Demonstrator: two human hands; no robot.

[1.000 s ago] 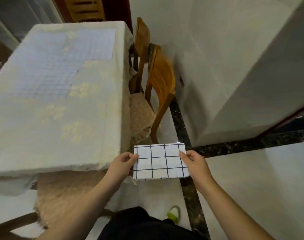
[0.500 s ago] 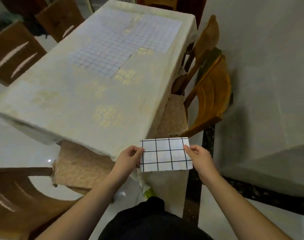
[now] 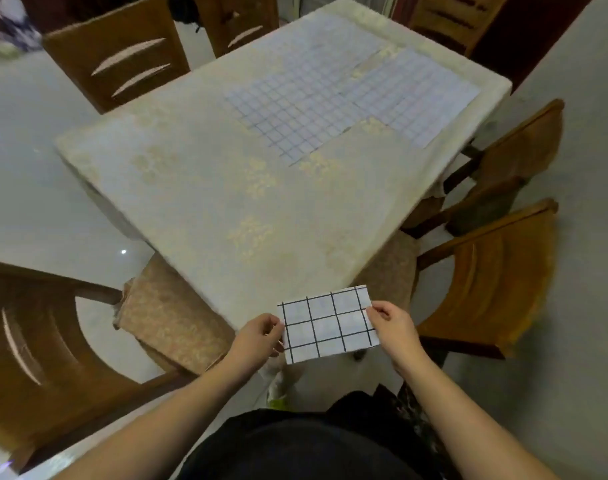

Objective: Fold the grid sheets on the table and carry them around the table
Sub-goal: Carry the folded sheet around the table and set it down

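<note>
At lower centre of the frame: one folded grid sheet (image 3: 328, 323), white with bold black lines, held in the air just off the near corner of the worktop (image 3: 205, 188), above the floor. Left hand (image 3: 257, 336) pinches its left edge, fingers curled; right hand (image 3: 392, 323) pinches its right edge between thumb and fingertips. Both forearms reach in from the bottom of the frame.

Centre to upper right: worktop under a pale cloth with faint gold floral motifs. On it, toward the far end, two unfolded grid sheets lying flat: one large sheet (image 3: 295, 109) near the middle, a second sheet (image 3: 420, 102) to its right, close to the worktop's right edge. Whether their edges overlap cannot be told.

Around the worktop: wooden chairs, one at lower left (image 3: 36, 358) with a patterned seat cushion (image 3: 171, 313) tucked under the worktop edge, one at upper left (image 3: 119, 53), one at right (image 3: 486, 282), another behind it at upper right (image 3: 517, 154).

Containers: cannot tell of any in view.
</note>
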